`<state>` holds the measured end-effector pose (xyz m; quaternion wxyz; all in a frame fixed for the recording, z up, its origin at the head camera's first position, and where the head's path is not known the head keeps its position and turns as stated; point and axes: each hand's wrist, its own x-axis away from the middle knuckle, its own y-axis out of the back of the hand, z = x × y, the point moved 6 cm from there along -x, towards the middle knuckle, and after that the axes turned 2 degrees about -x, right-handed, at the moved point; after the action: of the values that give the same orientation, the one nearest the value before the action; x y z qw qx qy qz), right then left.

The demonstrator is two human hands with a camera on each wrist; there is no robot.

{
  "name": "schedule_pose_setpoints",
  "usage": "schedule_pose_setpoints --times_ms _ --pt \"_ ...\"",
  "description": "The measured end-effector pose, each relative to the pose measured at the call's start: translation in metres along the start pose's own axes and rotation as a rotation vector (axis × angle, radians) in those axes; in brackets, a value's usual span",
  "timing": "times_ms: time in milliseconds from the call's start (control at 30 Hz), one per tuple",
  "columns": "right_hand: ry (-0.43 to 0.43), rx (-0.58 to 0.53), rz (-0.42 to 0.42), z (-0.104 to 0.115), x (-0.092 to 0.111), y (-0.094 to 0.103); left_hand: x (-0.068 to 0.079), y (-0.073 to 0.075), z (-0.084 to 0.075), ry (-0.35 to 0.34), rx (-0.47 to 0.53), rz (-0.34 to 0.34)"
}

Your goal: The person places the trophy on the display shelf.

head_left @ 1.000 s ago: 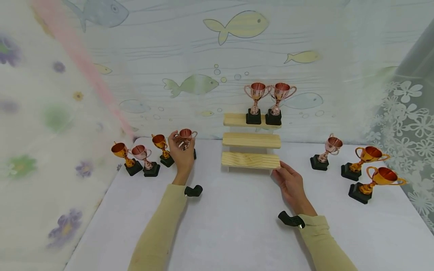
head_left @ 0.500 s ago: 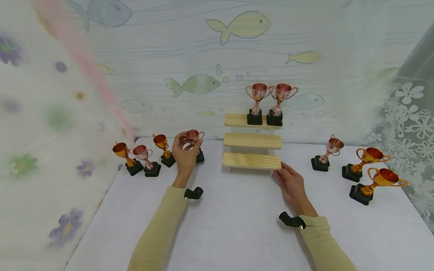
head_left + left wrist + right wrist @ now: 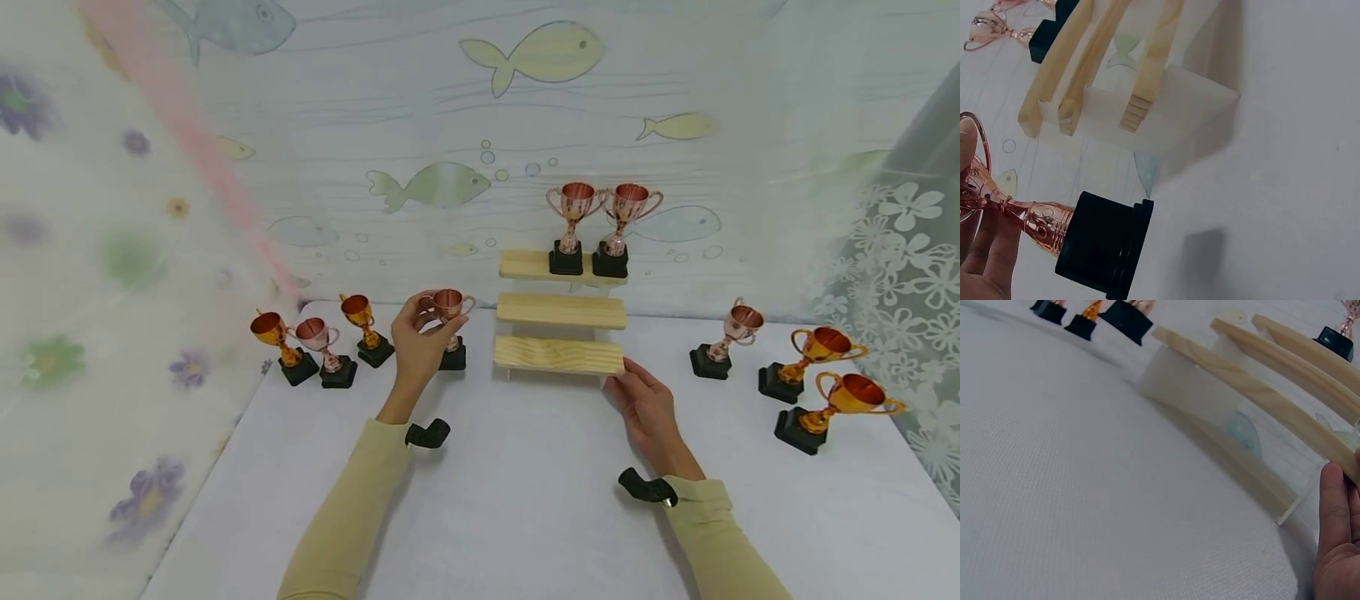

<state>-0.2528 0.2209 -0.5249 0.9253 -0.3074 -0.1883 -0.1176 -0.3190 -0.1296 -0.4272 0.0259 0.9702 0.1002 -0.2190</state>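
In the head view, my left hand grips a rose-gold trophy cup by its upper part. The trophy is upright left of a three-step wooden display stand. In the left wrist view, its black base hangs above the white surface, with its shadow apart from it. My right hand holds the right end of the stand's lowest step, its fingertips at the plank's corner. Two rose-gold trophies, a left one and a right one, stand on the top step, toward its right end.
On the table's left stand a gold trophy, a rose-gold trophy and another gold trophy. At right are a rose-gold trophy and two gold trophies, a rear one and a front one. A fish-patterned curtain hangs behind.
My left hand has carried the rose-gold trophy to the right, away from the left group and closer to the stand. My right hand stays at the stand's lowest step.
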Motion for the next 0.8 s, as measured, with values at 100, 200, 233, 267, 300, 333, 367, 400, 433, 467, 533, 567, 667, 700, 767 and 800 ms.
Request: schedule_pose_setpoints --times_ms 100,200,233,267,300,333,367,400,433,467,533,567,667,700,767,800 --pt "0.008 -0.006 0.001 0.000 -0.001 0.000 -0.003 -0.003 0.001 -0.003 0.020 0.014" --pt "0.016 -0.003 0.000 0.000 -0.001 0.000 -0.004 -0.006 -0.007 -0.012 0.032 0.014" --pt "0.017 -0.004 0.000 0.000 -0.002 0.000 -0.004 -0.007 -0.010 -0.016 0.038 0.014" --pt "0.020 0.000 0.001 0.000 -0.001 0.000 -0.005 -0.008 -0.013 -0.022 0.041 0.015" --pt "0.020 0.000 -0.001 0.000 -0.001 -0.001 -0.005 -0.010 -0.016 -0.026 0.040 0.017" --pt "0.018 -0.001 -0.001 0.000 -0.001 -0.001 -0.005 -0.011 -0.021 -0.029 0.043 0.020" --pt "0.015 -0.004 0.000 0.000 -0.001 0.000 -0.004 -0.013 -0.027 -0.030 0.049 0.024" --pt "0.012 -0.008 0.000 0.001 0.000 0.000 -0.004 -0.014 -0.032 -0.029 0.060 0.031" --pt "0.011 -0.011 0.000 0.001 0.000 -0.001 -0.003 -0.016 -0.038 -0.029 0.069 0.039" --pt "0.008 -0.014 0.000 0.001 0.000 -0.001 -0.003 -0.017 -0.043 -0.027 0.074 0.047" --pt "0.003 -0.028 0.001 0.002 -0.001 0.000 -0.002 -0.020 -0.053 -0.027 0.088 0.064" --pt "0.003 -0.028 0.003 0.002 -0.001 0.000 -0.001 -0.021 -0.057 -0.027 0.091 0.071" --pt "0.000 -0.031 0.006 0.003 -0.001 0.001 -0.001 -0.024 -0.062 -0.031 0.086 0.084" --pt "0.002 -0.029 0.006 0.004 -0.002 0.001 -0.001 -0.025 -0.063 -0.033 0.085 0.088" --pt "0.001 -0.030 0.007 0.004 -0.002 0.002 -0.002 -0.027 -0.064 -0.031 0.085 0.096" --pt "-0.003 -0.036 0.008 0.004 -0.002 0.003 -0.002 -0.028 -0.065 -0.033 0.086 0.101"
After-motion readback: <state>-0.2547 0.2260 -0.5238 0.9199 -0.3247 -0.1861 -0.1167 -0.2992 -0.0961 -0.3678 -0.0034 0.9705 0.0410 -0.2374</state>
